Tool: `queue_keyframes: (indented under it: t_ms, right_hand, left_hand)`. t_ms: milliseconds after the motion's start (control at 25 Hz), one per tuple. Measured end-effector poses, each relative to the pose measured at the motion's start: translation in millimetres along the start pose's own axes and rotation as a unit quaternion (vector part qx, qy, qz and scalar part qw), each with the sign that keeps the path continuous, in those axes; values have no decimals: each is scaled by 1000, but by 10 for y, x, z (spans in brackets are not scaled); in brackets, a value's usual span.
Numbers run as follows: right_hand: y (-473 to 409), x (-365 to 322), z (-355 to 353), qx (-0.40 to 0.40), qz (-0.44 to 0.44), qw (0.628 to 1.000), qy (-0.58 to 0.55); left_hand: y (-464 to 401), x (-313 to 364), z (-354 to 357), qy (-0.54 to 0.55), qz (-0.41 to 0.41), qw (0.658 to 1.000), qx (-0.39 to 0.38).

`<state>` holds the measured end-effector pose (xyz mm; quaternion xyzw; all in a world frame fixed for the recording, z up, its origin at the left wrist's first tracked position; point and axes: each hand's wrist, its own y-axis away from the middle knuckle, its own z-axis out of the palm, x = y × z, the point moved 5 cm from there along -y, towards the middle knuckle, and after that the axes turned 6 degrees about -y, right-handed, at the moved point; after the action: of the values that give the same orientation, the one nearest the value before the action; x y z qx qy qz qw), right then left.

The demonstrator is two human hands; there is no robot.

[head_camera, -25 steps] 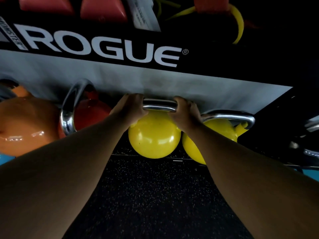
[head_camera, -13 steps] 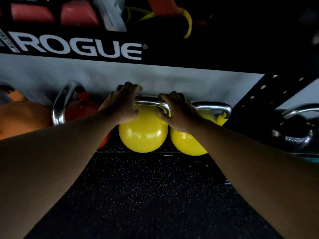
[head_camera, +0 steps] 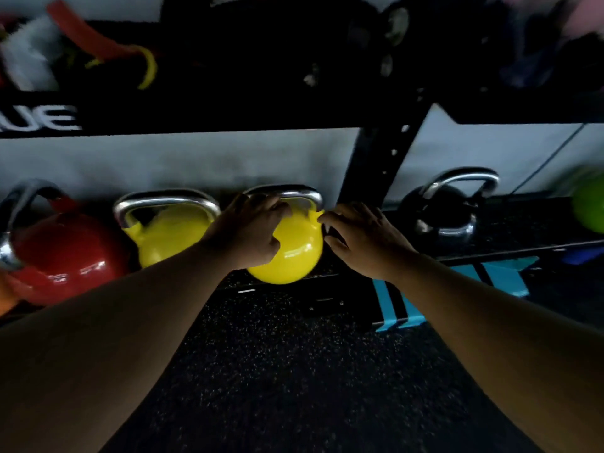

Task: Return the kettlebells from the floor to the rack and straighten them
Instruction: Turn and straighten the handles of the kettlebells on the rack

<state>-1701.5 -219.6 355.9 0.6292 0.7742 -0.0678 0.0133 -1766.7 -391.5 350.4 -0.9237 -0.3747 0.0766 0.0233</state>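
Two yellow kettlebells with steel handles stand side by side on the low rack shelf. My left hand lies over the left side of the right yellow kettlebell, fingers curled on its handle. My right hand is just right of it, fingers spread, fingertips at the bell's right shoulder. The left yellow kettlebell stands upright and untouched. A red kettlebell sits further left with its handle turned sideways.
A black rack upright rises just behind my right hand. Beyond it on the shelf stand a black kettlebell and a blurred green kettlebell. A blue striped plate marks the rack base. Speckled black rubber floor lies below.
Both hands left the left yellow kettlebell's handle and shifted right to the other yellow one. My right hand opened. The view swung right, showing the black and green kettlebells.
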Motion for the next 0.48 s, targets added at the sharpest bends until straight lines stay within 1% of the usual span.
queue_keyframes:
  t_ms: [160,320,400,480]
  right_hand:
    - [689,910,-309,1,53,999,8]
    - [1319,1730,-579,-5,114,993,20]
    - [1559,2091,-696,0,141,990,20]
    - [1692,2403,-764,14,161,987,10]
  left_hand:
    - [-472,878,-172,6,58,998,-21]
    - [-921,1685,-385,2,79,997,-20]
    - [-1170,2043,-476,26,84,996,-13]
    - [-1438,2309,-500,50,82,995,-25]
